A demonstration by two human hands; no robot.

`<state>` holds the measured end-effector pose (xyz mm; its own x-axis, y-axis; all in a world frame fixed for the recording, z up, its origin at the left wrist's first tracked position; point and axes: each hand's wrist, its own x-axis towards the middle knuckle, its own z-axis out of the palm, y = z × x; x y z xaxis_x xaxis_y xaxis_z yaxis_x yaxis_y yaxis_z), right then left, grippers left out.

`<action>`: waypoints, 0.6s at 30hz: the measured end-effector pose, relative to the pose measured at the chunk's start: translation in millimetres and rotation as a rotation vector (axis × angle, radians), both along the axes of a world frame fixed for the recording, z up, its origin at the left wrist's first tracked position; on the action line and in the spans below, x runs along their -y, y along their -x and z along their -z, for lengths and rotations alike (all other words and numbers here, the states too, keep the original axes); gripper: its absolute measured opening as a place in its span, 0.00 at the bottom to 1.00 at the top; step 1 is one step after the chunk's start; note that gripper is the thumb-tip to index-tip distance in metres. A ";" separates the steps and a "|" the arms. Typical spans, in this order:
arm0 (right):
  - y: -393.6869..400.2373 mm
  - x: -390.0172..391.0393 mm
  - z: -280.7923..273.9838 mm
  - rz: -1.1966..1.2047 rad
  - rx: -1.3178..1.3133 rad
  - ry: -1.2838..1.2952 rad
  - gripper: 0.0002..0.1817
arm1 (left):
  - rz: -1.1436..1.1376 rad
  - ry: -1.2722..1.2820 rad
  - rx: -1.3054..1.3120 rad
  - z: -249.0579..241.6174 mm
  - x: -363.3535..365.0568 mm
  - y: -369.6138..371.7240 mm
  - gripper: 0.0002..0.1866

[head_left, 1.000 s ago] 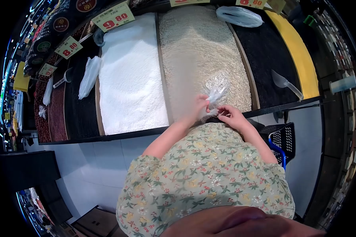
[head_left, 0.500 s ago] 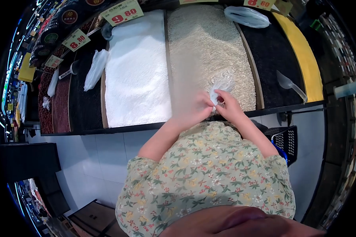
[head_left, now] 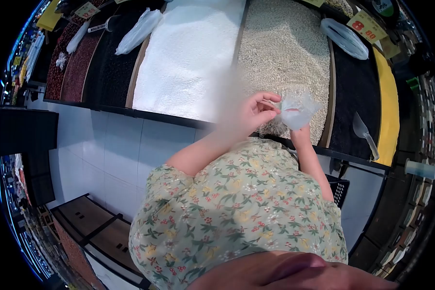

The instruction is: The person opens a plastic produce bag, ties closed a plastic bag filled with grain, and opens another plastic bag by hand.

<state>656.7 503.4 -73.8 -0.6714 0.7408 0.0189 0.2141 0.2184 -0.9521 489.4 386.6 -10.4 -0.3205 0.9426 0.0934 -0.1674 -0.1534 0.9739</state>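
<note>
A thin, translucent plastic bag (head_left: pixel 298 115) stands crumpled and puffed out over the bin of pale grain (head_left: pixel 285 53). My right hand (head_left: pixel 301 135) holds it from below, the fingers mostly covered by the film, with a bit of pink showing through. Just left of the bag is my left hand (head_left: pixel 264 110), its fingers loosely bent and apart, thumb and fingertips close to the bag's side. Nothing shows in that hand. Both hands are near the front edge of the counter, and a grey blur covers part of the left wrist.
White grain (head_left: pixel 188 58) fills the bin to the left, with dark and red grains beyond. A clear scoop (head_left: pixel 365 135) lies on black grain (head_left: pixel 348 92) at right, beside a yellow strip (head_left: pixel 386 111). Bundled plastic bags (head_left: pixel 344 38) and a price sign (head_left: pixel 367 25) are farther back.
My hands have parted: the left has come off the plastic bag, while the right stays with it and is now mostly covered. The bag has spread wider. The view has shifted.
</note>
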 end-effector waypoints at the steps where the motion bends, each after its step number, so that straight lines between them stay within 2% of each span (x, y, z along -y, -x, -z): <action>1: 0.7 -2.0 -0.7 0.034 -0.054 0.019 0.13 | -0.028 0.113 0.085 1.0 -0.5 0.9 0.18; 2: -1.1 -4.8 -5.3 0.035 -0.007 0.138 0.12 | -0.015 0.260 -0.139 1.9 -4.0 3.3 0.17; 3: -1.1 -5.2 -4.0 0.024 -0.003 0.140 0.12 | -0.026 0.263 -0.134 12.4 -5.5 1.1 0.17; 5: -3.8 -7.2 2.1 0.161 -0.175 0.372 0.13 | 0.044 0.243 -0.153 42.1 -7.6 -5.8 0.18; 7: -8.8 -11.2 11.1 0.132 -0.178 0.340 0.15 | 0.049 0.309 -0.211 41.2 -8.0 -11.8 0.18; 9: -11.4 -13.3 13.1 0.105 -0.184 0.305 0.16 | 0.043 0.279 -0.459 44.3 -11.8 -17.1 0.19; 10: -12.2 -13.6 12.9 0.137 -0.201 0.298 0.16 | 0.094 0.270 -0.426 44.5 -13.4 -16.9 0.23; 14: -14.7 -9.8 -5.6 0.167 -0.302 0.382 0.16 | 0.073 0.248 -0.411 46.1 -22.2 -22.9 0.27; 17: -15.0 -10.3 -26.6 0.119 -0.187 0.409 0.15 | 0.054 0.140 -0.404 55.3 -31.2 -24.5 0.29; 18: -14.4 -9.0 -33.1 0.119 -0.186 0.410 0.15 | 0.072 0.129 -0.472 53.5 -33.7 -24.4 0.29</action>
